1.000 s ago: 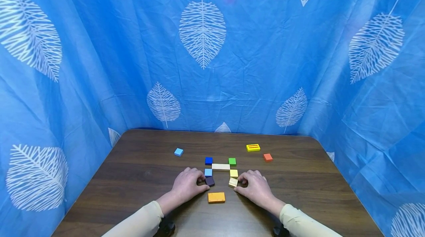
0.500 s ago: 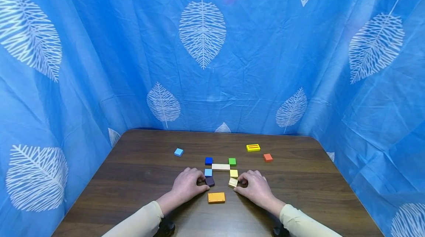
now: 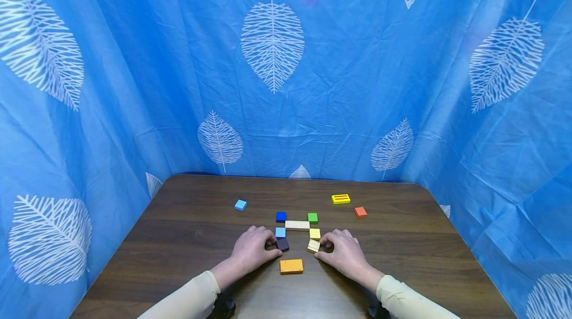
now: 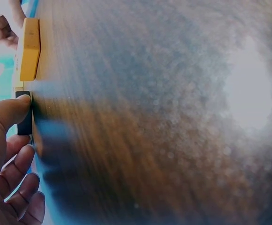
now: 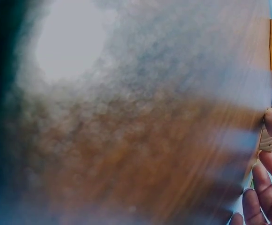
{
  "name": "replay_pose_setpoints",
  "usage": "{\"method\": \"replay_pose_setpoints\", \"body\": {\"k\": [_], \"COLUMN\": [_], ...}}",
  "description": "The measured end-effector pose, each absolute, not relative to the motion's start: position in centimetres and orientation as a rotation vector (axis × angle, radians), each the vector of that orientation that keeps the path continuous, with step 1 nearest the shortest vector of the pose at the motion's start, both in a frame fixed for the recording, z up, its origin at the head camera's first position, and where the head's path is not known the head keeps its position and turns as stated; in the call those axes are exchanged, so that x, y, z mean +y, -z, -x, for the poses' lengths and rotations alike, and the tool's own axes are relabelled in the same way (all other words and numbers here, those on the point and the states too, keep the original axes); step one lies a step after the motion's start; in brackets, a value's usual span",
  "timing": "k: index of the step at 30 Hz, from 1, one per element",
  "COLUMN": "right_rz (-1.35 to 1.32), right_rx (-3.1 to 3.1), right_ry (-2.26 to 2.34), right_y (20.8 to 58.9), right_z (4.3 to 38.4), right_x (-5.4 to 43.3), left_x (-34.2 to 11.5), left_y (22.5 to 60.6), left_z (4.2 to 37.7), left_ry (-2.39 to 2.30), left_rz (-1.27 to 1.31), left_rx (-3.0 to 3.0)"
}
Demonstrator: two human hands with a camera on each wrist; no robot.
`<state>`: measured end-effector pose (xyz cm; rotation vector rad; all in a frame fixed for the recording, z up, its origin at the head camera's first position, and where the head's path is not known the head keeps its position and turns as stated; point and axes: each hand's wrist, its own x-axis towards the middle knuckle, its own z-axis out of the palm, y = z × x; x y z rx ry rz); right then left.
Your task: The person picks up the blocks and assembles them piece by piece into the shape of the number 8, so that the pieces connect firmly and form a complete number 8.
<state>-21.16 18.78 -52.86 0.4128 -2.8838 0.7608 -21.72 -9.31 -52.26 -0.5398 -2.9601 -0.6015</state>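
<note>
Lying nearest is the orange block [image 3: 291, 266]. Beyond, between thumb and finger, the left hand [image 3: 253, 248] pinches the dark block [image 3: 282, 244], the right hand [image 3: 343, 250] the striped block [image 3: 314, 245], apparently aligning them; squaring the latter with the pale yellow block [image 3: 315, 233] seems called for

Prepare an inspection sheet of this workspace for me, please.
Surface: dark wood-grain table, with glare near the person.
Job's things: dark block and striped wooden block, slightly turned; beyond them, cream bar among smaller blocks.
Clutter: orange block nearest the person; lone light blue block, red-striped yellow block and red block farther off.
Hands: left hand pinches the dark block; right hand pinches the striped wooden block.
Cables: nothing seen.
Surroundings: blue cloth with white leaf prints behind the table.
</note>
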Motion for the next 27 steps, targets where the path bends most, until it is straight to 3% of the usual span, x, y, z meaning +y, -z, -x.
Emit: {"method": "replay_pose_setpoints", "body": {"k": [27], "right_rz": [-0.406], "right_rx": [-2.887], "right_ry": [-0.809], "right_y": [52.71], "right_z": [20.84], "right_x": [19.49], "left_x": [-9.23], "left_y": [52.33], "left_z": [21.72], "left_ry": [0.622], "left_rz": [0.521], "left_rx": [-2.981]}}
